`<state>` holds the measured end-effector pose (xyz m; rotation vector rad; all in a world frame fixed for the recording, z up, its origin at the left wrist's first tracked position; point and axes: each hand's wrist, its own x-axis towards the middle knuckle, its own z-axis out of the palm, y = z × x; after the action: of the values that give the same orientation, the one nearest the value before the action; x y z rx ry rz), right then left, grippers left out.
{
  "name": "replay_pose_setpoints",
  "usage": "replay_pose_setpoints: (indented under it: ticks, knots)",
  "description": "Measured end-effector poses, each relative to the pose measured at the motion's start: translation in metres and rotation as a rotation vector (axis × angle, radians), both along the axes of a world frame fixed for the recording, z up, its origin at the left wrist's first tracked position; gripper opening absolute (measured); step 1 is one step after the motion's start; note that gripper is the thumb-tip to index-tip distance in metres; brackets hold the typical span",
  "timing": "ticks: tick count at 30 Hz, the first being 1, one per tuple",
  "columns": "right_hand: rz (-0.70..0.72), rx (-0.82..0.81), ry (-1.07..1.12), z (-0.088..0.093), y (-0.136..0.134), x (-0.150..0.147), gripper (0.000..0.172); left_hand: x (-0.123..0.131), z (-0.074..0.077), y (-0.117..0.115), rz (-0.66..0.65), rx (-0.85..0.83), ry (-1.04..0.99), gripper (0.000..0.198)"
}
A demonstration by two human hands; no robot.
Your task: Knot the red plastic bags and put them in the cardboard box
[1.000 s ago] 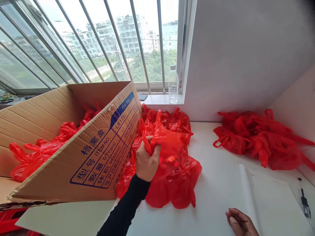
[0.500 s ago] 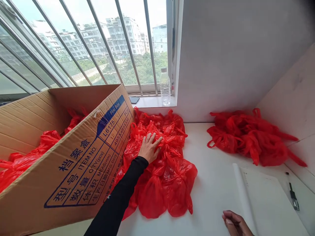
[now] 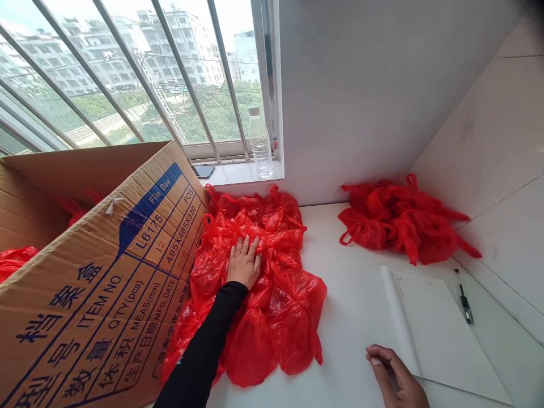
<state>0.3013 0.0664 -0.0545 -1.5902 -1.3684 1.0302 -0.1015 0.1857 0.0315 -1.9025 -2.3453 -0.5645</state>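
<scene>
My left hand [image 3: 245, 263], in a black sleeve, lies flat on a cluster of tied red plastic bags [image 3: 297, 306] with its fingers stretched out. Their contents are hidden by the plastic. The bags sit packed together on the white table, against the side of a large cardboard box [image 3: 140, 249]. At the lower right, my right hand [image 3: 397, 377] hovers or rests by the near corner of an open notebook [image 3: 442, 328]. Its fingers are curled in, thumb close to the index finger, and nothing shows between them.
More red bags [image 3: 399, 221] lie in a heap by the right wall. Other red bags [image 3: 17, 262] are inside the box. A black pen [image 3: 466, 305] lies beside the notebook. On the sill of the barred window stand a clear bottle [image 3: 260, 144] and a phone [image 3: 203, 171].
My view has swung slightly, so most things sit further left. My left hand has shifted a little toward me over the bags. More of my right hand shows, its fingers still curled.
</scene>
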Motion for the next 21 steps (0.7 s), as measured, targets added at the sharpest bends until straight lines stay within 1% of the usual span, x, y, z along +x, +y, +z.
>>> replay_pose_setpoints:
  ticks: [2, 5, 8, 10, 12, 13, 15, 19, 21]
  knots:
    - [0.019, 0.034, -0.002, 0.002, 0.001, -0.001, 0.038, -0.002, 0.003, 0.002, 0.029, 0.025, -0.032, 0.046]
    - [0.069, 0.079, -0.024, 0.0, 0.005, 0.002, 0.036, 0.0, 0.014, 0.003, 0.114, 0.088, -0.081, 0.046]
    - [0.13, 0.127, -0.025, -0.002, 0.009, 0.006, 0.034, 0.015, 0.027, 0.003, 0.191, 0.173, -0.08, 0.055]
    - [0.134, 0.141, -0.027, 0.0, 0.011, 0.005, 0.032, 0.03, 0.034, 0.003, 0.183, 0.206, -0.047, 0.061]
    - [0.118, 0.149, -0.031, 0.006, 0.012, 0.0, 0.03, 0.043, 0.038, 0.007, 0.118, 0.196, -0.006, 0.06]
    - [0.111, 0.154, -0.032, 0.009, 0.012, -0.003, 0.03, 0.048, 0.037, 0.01, 0.08, 0.178, 0.012, 0.058]
    - [0.096, 0.161, -0.031, 0.016, 0.013, -0.01, 0.03, 0.05, 0.032, 0.019, 0.034, 0.125, 0.033, 0.052]
    - [0.083, 0.161, -0.027, 0.025, 0.014, -0.017, 0.03, 0.04, 0.012, 0.036, 0.016, 0.024, 0.051, 0.05]
    - [0.088, 0.156, -0.021, 0.028, 0.015, -0.018, 0.03, 0.033, 0.007, 0.041, 0.005, 0.004, 0.061, 0.049]
